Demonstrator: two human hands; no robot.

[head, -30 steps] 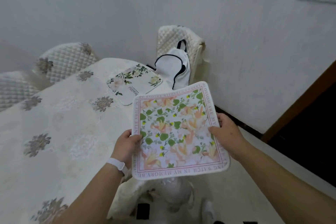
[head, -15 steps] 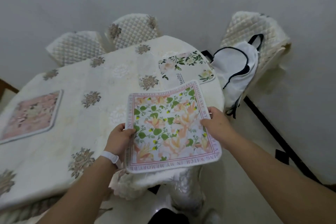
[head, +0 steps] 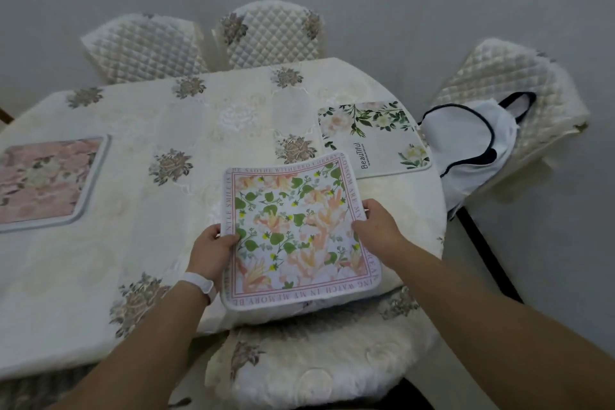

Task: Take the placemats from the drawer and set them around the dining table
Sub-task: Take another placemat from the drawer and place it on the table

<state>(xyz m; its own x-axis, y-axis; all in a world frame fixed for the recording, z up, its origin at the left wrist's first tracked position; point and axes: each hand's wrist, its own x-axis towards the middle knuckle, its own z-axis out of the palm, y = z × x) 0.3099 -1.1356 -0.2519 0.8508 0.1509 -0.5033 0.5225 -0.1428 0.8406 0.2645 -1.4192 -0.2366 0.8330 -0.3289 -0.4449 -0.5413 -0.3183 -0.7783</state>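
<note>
A square placemat with green leaves and orange flowers (head: 299, 230) is held low over the near edge of the dining table (head: 139, 230). My left hand (head: 211, 250) grips its left edge and my right hand (head: 379, 230) grips its right edge. A white floral placemat printed "Beautiful" (head: 376, 140) lies on the table at the far right. A pink floral placemat (head: 43, 180) lies on the table at the left.
Cream quilted chairs stand around the table: two at the far side (head: 269, 33), one at the right (head: 509, 90) with a white bag (head: 466, 143) hanging on it, and a cushioned seat (head: 316, 366) just below the held mat. A grey wall is behind.
The view has swung left, bringing more of the table and the pink placemat into sight. The held placemat has moved over the table's near edge and lower.
</note>
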